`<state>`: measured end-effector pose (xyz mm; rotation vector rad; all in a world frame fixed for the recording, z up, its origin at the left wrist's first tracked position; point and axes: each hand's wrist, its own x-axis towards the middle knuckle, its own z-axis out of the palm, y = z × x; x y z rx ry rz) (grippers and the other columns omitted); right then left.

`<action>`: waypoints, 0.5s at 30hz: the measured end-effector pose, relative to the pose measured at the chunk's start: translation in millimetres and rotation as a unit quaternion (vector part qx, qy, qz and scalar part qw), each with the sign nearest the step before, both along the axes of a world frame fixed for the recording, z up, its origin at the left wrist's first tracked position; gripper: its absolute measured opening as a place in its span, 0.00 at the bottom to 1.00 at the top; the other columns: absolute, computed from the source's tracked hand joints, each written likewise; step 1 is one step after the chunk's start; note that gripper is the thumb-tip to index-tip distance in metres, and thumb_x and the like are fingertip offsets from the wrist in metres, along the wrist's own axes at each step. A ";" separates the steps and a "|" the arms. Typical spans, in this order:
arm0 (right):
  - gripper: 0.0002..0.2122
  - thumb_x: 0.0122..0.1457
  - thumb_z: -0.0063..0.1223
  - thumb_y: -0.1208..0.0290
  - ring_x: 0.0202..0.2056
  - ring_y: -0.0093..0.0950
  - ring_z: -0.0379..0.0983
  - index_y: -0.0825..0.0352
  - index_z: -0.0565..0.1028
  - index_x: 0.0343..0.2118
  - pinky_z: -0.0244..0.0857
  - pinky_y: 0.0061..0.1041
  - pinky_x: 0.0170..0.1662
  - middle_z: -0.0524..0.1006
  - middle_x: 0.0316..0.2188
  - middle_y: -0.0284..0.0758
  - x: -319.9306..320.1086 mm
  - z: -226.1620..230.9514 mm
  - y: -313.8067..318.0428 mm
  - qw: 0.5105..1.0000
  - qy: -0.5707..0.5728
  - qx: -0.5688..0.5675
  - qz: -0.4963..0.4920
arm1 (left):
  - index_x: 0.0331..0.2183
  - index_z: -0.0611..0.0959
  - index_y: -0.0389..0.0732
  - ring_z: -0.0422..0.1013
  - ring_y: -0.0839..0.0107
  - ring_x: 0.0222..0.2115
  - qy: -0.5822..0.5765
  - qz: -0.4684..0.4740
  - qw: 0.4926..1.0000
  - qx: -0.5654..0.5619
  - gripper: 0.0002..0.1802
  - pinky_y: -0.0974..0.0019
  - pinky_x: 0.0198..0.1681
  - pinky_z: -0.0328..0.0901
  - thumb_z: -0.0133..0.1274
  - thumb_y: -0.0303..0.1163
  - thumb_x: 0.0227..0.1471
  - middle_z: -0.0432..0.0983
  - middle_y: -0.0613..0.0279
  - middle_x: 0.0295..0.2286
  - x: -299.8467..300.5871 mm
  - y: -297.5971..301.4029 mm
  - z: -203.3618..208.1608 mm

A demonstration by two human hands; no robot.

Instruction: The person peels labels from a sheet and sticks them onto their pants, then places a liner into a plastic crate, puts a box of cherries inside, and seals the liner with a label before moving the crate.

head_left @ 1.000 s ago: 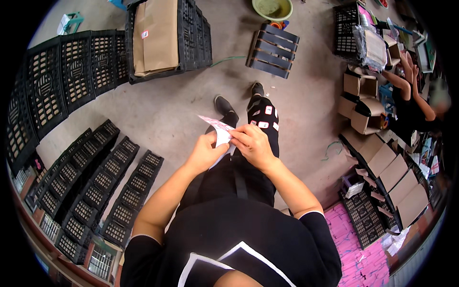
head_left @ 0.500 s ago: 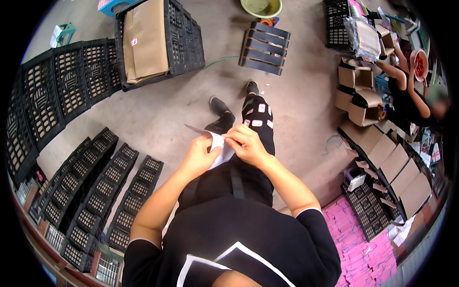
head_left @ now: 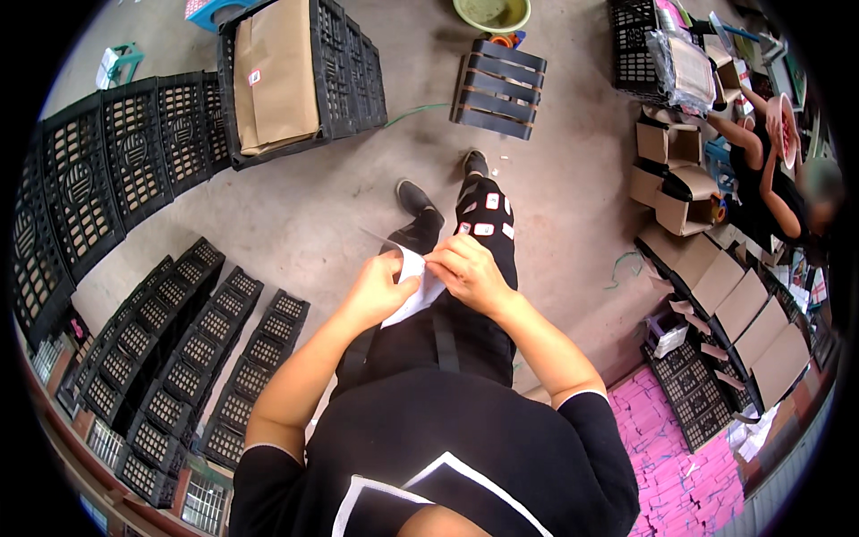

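My left hand [head_left: 376, 288] grips a thin white sheet of paper [head_left: 413, 300], which curls between thumb and fingers in front of my lap. One corner of it sticks out past the left knuckles. The fingers of my right hand [head_left: 469, 272] are pinched together at the sheet's right edge. Whether a smaller piece is between those fingertips is too small to tell. Several small white labels with red edges, one of them this label [head_left: 492, 201], are stuck on my right trouser leg, just beyond the right hand.
Black plastic crates [head_left: 349, 80] stand ahead on the left, one holding brown cardboard [head_left: 277, 80]. More crate rows [head_left: 170, 394] line the left. Ahead are a dark slatted stool [head_left: 497, 88] and a yellow-green basin [head_left: 492, 12]. Open cartons [head_left: 684, 210] and a co-worker holding a bowl [head_left: 780, 130] are at right.
The sheet has tilted slightly between my hands, and its lower end hangs a little further down. Both hands keep their hold. At right, the co-worker's bowl has turned.
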<state>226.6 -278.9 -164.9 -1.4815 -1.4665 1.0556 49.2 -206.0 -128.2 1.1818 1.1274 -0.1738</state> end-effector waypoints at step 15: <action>0.10 0.48 0.59 0.67 0.39 0.28 0.68 0.60 0.77 0.35 0.57 0.33 0.45 0.73 0.34 0.29 51.1 -63.5 -91.5 0.936 -0.323 -0.123 0.063 | 0.37 0.79 0.26 0.74 0.72 0.32 -0.014 0.116 0.991 -0.070 0.15 0.69 0.37 0.68 0.47 0.22 0.44 0.79 0.54 0.32 -19.0 -4.6 -27.8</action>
